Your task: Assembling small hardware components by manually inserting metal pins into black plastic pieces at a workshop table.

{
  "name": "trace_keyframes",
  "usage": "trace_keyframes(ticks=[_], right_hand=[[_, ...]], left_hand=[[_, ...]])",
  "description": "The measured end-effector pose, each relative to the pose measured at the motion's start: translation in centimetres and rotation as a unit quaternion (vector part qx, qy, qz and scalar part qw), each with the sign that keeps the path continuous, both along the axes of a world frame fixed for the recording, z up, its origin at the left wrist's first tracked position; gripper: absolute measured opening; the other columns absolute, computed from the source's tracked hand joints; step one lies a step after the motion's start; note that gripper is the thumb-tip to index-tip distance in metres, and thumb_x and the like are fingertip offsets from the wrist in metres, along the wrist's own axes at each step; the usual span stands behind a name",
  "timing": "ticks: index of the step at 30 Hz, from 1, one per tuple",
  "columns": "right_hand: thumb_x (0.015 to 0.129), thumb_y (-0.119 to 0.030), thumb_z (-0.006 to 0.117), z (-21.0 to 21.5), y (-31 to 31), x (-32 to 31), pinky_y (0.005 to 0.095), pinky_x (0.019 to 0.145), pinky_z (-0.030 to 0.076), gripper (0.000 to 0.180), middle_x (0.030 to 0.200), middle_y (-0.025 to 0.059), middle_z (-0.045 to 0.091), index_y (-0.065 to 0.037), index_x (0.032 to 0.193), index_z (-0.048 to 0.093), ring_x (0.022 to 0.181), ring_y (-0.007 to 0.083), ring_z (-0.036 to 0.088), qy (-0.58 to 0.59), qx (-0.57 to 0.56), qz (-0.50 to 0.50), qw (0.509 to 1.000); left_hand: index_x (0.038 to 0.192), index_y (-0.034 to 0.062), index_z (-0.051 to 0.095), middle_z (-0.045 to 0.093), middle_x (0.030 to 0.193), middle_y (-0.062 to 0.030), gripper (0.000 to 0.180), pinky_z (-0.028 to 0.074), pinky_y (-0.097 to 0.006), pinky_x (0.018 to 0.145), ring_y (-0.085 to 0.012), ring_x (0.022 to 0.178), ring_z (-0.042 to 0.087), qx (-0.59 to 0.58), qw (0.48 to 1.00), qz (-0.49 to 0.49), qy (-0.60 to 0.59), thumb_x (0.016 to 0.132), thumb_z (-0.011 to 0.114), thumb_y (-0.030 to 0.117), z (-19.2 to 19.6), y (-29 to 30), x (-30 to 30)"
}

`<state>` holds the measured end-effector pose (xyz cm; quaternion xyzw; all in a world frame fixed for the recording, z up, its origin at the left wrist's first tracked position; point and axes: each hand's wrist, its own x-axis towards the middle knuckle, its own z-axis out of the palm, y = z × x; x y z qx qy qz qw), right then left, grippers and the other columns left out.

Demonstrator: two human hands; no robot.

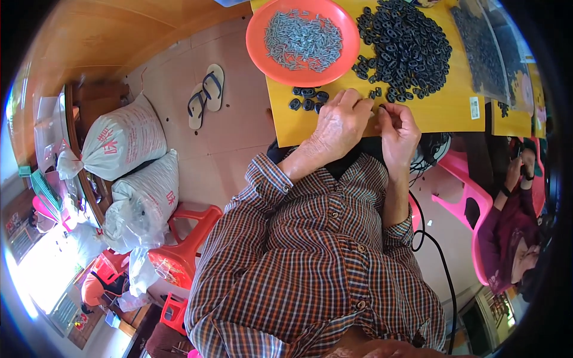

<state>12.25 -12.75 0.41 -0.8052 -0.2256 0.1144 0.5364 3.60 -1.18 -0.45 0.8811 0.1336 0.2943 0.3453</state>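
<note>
Over the near edge of the yellow table my two hands come close together. My left hand (341,123) has its fingers curled in and pressed together; what they hold, if anything, is hidden. Thumb and forefinger of my right hand (399,132) pinch a small black part (382,107). Several black oval pieces (307,104) with holes lie left of my left hand. Beyond my hands spreads a big heap of similar black pieces (406,51). A red-orange plate (256,45) carries a pile of small silvery screws or pins (304,39).
Clear plastic bags or trays of dark parts (480,51) stand at the table's right. A pink chair (471,200) and a seated person (513,232) are to the right. Left are full white sacks (128,140), a red stool (185,238) and flip-flops (206,95). A black cable (444,262) hangs at right.
</note>
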Motion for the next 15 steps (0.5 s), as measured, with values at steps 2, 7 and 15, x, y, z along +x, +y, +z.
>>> trace_keyframes(ticks=[2,7,15], right_hand=[[0.089,-0.004,0.061,1.1,0.1,-0.2,0.0185,0.056,0.044,0.013,0.079,0.001,0.064,0.003,0.1,0.064,0.061,0.0057,0.055,0.174,0.065,0.005,0.983],[0.09,-0.004,0.059,2.2,0.1,-0.2,0.0179,0.054,0.042,0.017,0.078,0.0021,0.063,0.004,0.105,0.063,0.06,0.0057,0.054,0.209,0.096,0.046,0.972],[0.091,-0.004,0.058,2.5,0.0,-0.4,0.0183,0.053,0.041,0.019,0.077,0.0027,0.062,0.005,0.107,0.063,0.059,0.0058,0.054,0.218,0.105,0.072,0.968]], left_hand=[[0.096,-0.0002,0.065,0.058,0.083,-0.012,0.02,0.052,-0.036,0.063,-0.0294,0.073,0.061,-0.071,0.997,-0.003,-0.011,0.076,0.066,0.003,0.0,0.0,-0.1],[0.096,-0.0018,0.066,0.06,0.076,-0.0091,0.018,0.05,-0.028,0.061,-0.0184,0.066,0.061,-0.22,0.975,-0.03,-0.01,0.079,0.068,0.004,0.5,0.7,-0.4],[0.093,-0.0027,0.066,0.062,0.077,-0.0005,0.015,0.046,-0.02,0.059,-0.003,0.066,0.055,-0.409,0.912,-0.034,0.026,0.085,0.069,0.01,0.8,0.9,-0.9]])
